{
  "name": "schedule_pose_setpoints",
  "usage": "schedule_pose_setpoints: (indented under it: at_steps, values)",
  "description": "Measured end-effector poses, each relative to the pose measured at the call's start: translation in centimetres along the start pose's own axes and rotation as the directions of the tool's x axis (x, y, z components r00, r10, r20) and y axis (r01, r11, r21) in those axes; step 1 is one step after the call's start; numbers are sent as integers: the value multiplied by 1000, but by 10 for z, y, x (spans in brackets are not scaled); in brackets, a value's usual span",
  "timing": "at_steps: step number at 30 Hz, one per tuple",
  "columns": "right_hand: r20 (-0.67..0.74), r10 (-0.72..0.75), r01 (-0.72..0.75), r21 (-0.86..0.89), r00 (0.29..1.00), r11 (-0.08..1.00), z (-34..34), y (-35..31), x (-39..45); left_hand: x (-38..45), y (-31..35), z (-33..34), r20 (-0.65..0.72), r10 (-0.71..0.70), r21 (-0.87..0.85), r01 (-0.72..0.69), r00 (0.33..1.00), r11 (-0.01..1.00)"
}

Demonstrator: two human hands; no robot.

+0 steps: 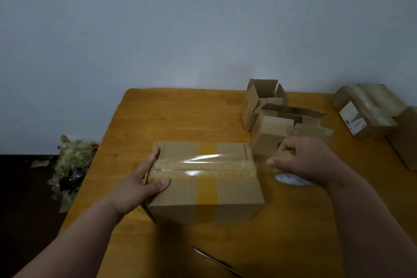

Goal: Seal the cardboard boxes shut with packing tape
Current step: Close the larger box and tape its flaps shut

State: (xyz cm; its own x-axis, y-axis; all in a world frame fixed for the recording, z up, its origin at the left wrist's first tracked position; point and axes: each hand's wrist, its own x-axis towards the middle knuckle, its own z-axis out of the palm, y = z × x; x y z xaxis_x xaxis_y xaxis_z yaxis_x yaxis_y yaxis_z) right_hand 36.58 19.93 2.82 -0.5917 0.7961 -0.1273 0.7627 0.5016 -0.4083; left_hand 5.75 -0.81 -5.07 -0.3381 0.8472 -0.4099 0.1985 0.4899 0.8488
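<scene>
We see a closed cardboard box (204, 181) at the centre of the wooden table (176, 115), a yellow band crossing its top and front. A strip of clear tape (203, 165) lies along the top seam and runs off the box's 3 o'clock edge to the tape roll (291, 177). Our left hand (140, 184) rests spread on the box's 9 o'clock end, fingers straight along the edge and thumb flat on the top. Our right hand (302, 160) curls round the tape roll, just beside the box at 3 o'clock.

At 1 o'clock from the box stand two open boxes (266, 101), flaps up, touching each other. At 2 o'clock, well apart, lies a taped parcel (365, 110) with a white label. At 6 o'clock a thin dark tool (216, 260) lies on the table; we cannot tell what it is. At 9 o'clock, on the floor, sits a heap of crumpled tape (72, 165).
</scene>
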Motion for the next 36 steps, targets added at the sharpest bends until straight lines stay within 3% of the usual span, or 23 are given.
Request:
schedule_pose_setpoints:
  at_steps: [8,11,12,14,17,21,25,27,30,33,36]
  values:
    - [71,170,-162,-99,983,982,31,15,7,-2,7,5,6,-48,-36,48,999,998]
    - [92,194,-186,-95,977,978,38,19,8,-1,6,8,-76,-6,128,16,997,992]
    - [93,197,-188,-98,976,977,39,20,9,-2,5,11,-131,47,295,-7,990,956]
    - [92,192,-183,-100,977,978,41,22,10,-4,3,21,-182,221,659,-47,958,750]
    - [87,181,-173,-88,980,981,42,25,13,-6,9,39,-101,366,861,-103,925,498]
    - [86,191,-179,-128,978,975,47,29,17,-3,20,52,-32,324,879,-128,946,459]
    - [92,193,-186,-75,977,980,56,34,19,-5,27,59,12,171,878,-92,985,469]
    - [96,187,-182,-59,978,982,61,34,19,-6,30,66,6,131,910,-60,991,409]
    - [75,172,-169,-40,982,985,64,35,19,-2,40,85,27,202,937,-96,979,337]
    - [39,145,-144,-33,989,989,66,34,20,6,52,117,195,283,902,-284,939,324]
    - [-9,122,-122,-70,993,990,67,34,20,18,67,141,267,306,894,-353,914,275]
